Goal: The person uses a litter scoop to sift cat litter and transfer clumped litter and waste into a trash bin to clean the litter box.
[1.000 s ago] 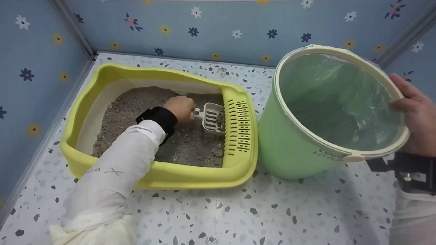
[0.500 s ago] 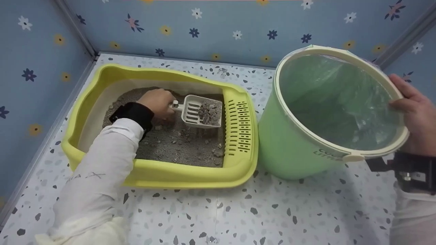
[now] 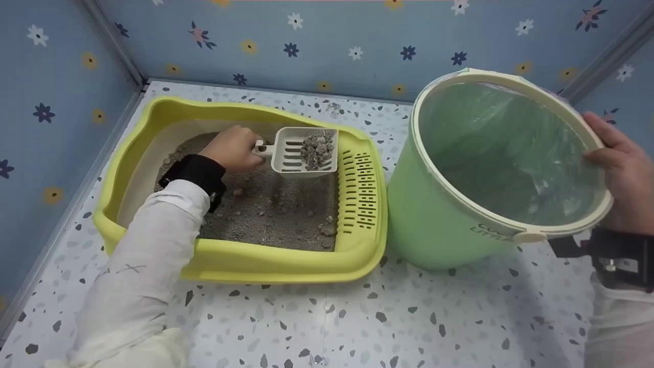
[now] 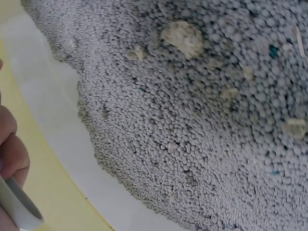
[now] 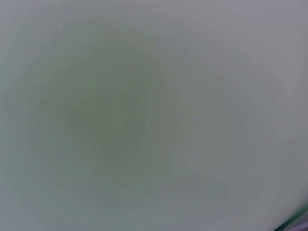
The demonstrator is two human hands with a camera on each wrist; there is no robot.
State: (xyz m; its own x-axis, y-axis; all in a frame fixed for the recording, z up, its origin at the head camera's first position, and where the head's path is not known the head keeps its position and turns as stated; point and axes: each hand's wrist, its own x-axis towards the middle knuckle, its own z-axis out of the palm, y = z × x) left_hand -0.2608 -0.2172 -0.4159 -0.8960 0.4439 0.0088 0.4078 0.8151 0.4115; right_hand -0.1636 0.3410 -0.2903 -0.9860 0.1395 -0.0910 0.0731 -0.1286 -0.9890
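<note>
My left hand (image 3: 236, 148) grips the handle of a slotted, pale litter scoop (image 3: 285, 153). Grey-brown litter clumps (image 3: 319, 147) lie in the scoop's front half. It is held above the yellow litter box (image 3: 276, 266), near the slotted ledge at the box's right end. Below spreads grey litter (image 4: 159, 120) with paler lumps in it. My right hand (image 3: 626, 174) holds the cream rim of a green trash bin (image 3: 434, 214), thumb over the rim, with the bin tilted. A clear plastic bag (image 3: 541, 148) lines it. The right wrist view is blurred and shows little.
Touching or almost touching the litter box's right end is the bin. A blue flowered wall (image 3: 352, 30) rises behind both, and another wall (image 3: 46, 148) stands at the left. The floor (image 3: 327, 327) is white with grey speckles.
My left hand has lifted the scoop out of the litter, first drawing back left, then rising. Clumps now sit in it. The right hand and bin have stayed in place.
</note>
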